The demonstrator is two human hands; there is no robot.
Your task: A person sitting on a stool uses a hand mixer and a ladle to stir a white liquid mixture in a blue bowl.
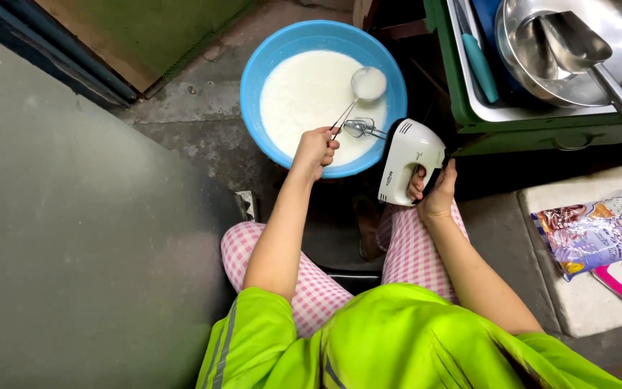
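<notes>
A blue plastic bowl (260, 65) of white batter sits on the floor in front of me. My left hand (315, 150) grips the thin handle of a metal ladle (367, 83), whose cup is full of batter and held over the bowl. My right hand (435, 190) holds a white electric hand mixer (406, 158) by its handle, tilted, with its metal beaters (360, 128) pointing left over the bowl's near edge, close to the ladle handle.
A green crate (469, 108) at the upper right holds a steel tray, a steel bowl (613, 43) with a metal scoop (584, 50) and a teal utensil. Colourful packets (599, 230) lie on a white slab at right. A grey wall fills the left.
</notes>
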